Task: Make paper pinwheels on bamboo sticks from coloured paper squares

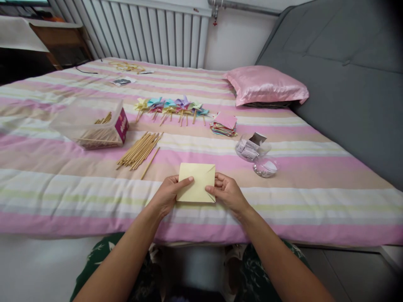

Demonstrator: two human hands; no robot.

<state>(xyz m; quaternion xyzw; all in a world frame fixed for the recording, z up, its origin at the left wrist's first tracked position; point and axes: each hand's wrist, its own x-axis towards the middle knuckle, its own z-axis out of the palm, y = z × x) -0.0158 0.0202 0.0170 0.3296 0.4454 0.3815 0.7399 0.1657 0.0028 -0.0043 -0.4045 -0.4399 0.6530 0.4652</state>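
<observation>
Between my two hands is a pale yellow square of paper, held just above the near edge of the bed. Short diagonal slits run in from its two right corners. My left hand pinches the left side, thumb on top. On the right side, my right hand grips the paper with its thumb on the face and fingers behind. Beyond the left hand lies a pile of thin wooden sticks, with one single stick apart from it. A stack of coloured paper squares sits farther back.
Several finished paper pinwheels lie in a row mid-bed. At left stands a clear plastic box holding more sticks. Two small clear tubs with small items are at right. A pink pillow rests by the grey headboard.
</observation>
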